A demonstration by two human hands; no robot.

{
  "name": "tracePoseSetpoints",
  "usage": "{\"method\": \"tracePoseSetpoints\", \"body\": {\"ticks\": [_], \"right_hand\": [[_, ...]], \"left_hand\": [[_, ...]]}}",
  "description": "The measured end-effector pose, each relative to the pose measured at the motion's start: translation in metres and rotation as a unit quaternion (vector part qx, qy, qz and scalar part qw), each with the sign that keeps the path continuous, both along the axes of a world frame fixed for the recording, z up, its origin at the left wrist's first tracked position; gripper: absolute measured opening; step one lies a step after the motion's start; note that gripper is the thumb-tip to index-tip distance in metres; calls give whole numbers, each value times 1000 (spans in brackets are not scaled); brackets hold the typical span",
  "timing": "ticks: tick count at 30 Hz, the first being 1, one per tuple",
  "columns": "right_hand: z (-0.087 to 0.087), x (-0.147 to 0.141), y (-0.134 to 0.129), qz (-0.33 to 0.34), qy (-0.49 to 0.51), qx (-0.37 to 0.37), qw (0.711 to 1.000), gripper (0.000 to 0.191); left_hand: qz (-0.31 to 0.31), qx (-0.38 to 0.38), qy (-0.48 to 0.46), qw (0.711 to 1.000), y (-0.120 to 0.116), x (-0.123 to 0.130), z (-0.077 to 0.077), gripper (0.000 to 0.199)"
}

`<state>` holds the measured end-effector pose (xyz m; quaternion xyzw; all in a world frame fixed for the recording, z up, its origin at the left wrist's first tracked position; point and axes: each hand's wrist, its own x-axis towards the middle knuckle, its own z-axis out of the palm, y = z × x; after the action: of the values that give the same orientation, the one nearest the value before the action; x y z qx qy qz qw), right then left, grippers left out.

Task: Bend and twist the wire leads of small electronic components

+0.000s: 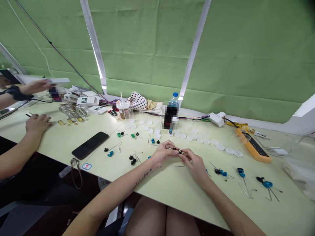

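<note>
My left hand (162, 153) and my right hand (195, 163) meet above the table in front of me, fingers pinched around a small black part (180, 152). Its exact kind is too small to make out, and fingertips cover much of it. Just below lies a thin L-shaped hex key (179, 166). To the left of my hands are small sets of black and blue parts, such as a blue piece (110, 153) and a black piece (133, 161), with bent metal rods. More sets lie on the right, among them a blue piece (267, 184).
Round white caps (229, 150) form a row behind my hands. A bottle (174, 101) and a drink cup (123, 109) stand at the back. A phone (90, 145) lies left, an orange multimeter (253, 146) right. At far left a co-worker's hand (38, 124) rests on the table.
</note>
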<state>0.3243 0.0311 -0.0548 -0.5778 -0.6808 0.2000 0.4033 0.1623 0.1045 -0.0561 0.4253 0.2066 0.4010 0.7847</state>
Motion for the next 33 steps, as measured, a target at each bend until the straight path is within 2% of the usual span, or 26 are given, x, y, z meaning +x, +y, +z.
{"method": "tracePoseSetpoints", "body": {"ticks": [6, 13, 22, 33], "right_hand": [[3, -1, -2, 1, -2, -6, 1000, 30], [5, -3, -1, -7, 24, -17, 1000, 28], [4, -2, -2, 1, 1, 1, 1000, 25], [6, -3, -2, -4, 15, -13, 1000, 32]], "left_hand": [[1, -4, 3, 1000, -1, 0, 1, 35], [9, -4, 2, 1000, -1, 1, 1, 35], [-4, -1, 3, 1000, 0, 1, -1, 34], [3, -5, 6, 1000, 0, 0, 0, 36]]}}
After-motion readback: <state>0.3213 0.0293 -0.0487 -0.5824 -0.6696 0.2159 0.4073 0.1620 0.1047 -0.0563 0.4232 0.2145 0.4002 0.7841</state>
